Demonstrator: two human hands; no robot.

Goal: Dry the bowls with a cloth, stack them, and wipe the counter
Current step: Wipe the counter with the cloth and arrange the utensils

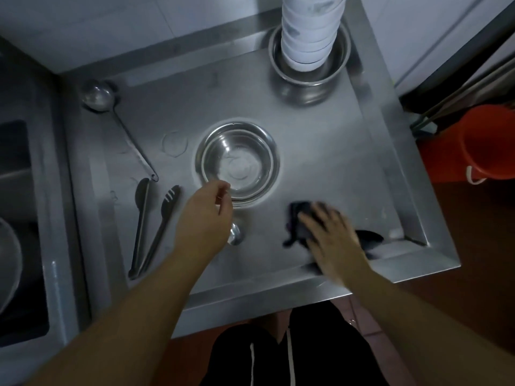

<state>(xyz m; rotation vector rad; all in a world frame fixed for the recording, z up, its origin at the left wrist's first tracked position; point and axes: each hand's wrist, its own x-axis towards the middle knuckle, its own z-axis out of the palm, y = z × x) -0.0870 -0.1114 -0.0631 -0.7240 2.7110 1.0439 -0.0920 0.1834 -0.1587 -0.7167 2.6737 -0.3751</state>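
Steel bowls (237, 162) nested mid-table (320, 168), near rim pinched by left hand (207, 211), right hand (330, 236) spread flat on dark cloth (299, 222) by front edge, blurred, bare steel between bowls and right lip.

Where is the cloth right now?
The dark cloth lies on the counter near its front right corner, under the right hand, right of the steel bowl.
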